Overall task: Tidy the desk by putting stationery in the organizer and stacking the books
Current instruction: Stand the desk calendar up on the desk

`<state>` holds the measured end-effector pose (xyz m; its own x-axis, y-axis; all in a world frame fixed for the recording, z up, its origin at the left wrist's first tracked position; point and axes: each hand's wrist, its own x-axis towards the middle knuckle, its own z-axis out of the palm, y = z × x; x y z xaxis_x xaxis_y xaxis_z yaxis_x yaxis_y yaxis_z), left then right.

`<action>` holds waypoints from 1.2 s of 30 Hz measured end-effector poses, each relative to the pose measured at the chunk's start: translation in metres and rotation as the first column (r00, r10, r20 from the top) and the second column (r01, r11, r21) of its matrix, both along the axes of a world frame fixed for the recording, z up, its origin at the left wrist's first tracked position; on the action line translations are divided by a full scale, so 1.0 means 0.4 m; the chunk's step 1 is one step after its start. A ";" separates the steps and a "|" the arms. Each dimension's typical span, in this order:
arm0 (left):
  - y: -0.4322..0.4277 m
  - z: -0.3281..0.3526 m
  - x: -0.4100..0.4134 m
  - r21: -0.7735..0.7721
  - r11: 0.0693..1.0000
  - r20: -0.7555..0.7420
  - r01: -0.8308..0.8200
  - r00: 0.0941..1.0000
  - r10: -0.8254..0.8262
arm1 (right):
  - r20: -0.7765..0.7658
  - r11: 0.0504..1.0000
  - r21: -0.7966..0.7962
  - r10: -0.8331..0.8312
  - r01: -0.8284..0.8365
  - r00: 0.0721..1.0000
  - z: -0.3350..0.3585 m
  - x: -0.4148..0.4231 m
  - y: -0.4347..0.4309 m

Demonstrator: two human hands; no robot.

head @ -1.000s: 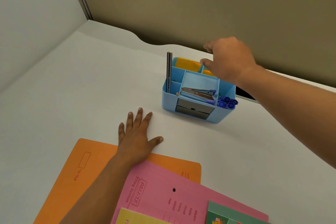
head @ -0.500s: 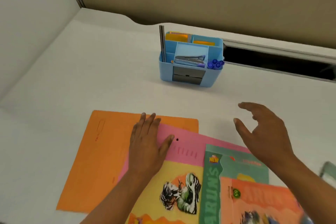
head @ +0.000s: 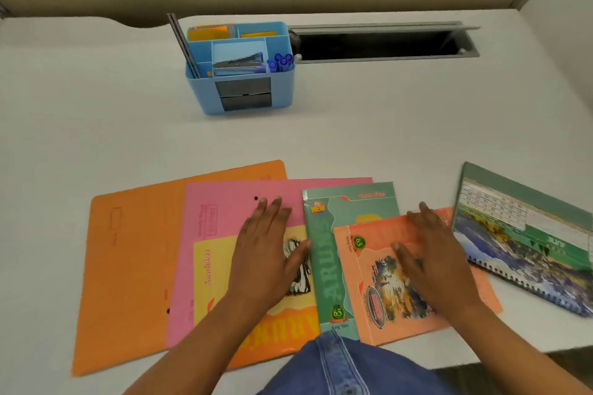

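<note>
The counter (head: 96,112) is matt white, the organizer (head: 200,93) smooth blue plastic, the stapler (head: 239,64) shiny metal, the orange folder (head: 134,250) matt card.

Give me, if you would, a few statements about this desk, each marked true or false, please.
The left hand lies flat across the yellow notebook and pink folder. True.
The right hand is clenched in a fist. False: it rests flat on the peach notebook.
The stapler sits inside the blue organizer. True.
The spiral calendar lies on top of the green notebook. False: it lies farther right, off that notebook.
</note>
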<state>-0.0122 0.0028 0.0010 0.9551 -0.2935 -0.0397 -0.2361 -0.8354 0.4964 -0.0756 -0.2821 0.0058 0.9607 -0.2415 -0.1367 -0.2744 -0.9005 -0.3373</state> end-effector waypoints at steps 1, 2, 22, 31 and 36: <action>-0.014 0.004 -0.004 -0.008 0.999 -0.013 0.038 0.999 -0.038 | 0.004 1.000 -0.014 0.012 -0.011 1.000 -0.007 -0.007 0.002; -0.029 0.009 -0.006 -0.016 0.997 -0.022 0.074 0.997 -0.074 | 0.008 1.000 -0.015 0.018 -0.018 1.000 -0.011 -0.011 0.003; -0.661 0.120 -0.053 -0.259 0.965 -0.601 -0.049 0.790 -0.121 | -0.261 0.611 0.170 -0.729 0.774 0.633 0.112 -0.188 -0.535; -0.722 0.144 -0.071 -0.323 0.885 -0.603 -0.336 0.794 0.082 | -0.273 0.483 0.498 -0.701 0.720 0.659 0.138 -0.153 -0.565; -0.752 0.148 -0.065 -0.357 0.901 -0.572 -0.247 0.820 -0.002 | -0.301 0.472 0.545 -0.661 0.693 0.687 0.149 -0.127 -0.563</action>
<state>-0.0382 -0.2982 0.0602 0.8353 -0.2832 -0.4712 0.2690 -0.5369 0.7996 -0.1263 -0.5073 0.0656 0.5228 -0.6694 -0.5279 -0.7391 -0.0473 -0.6719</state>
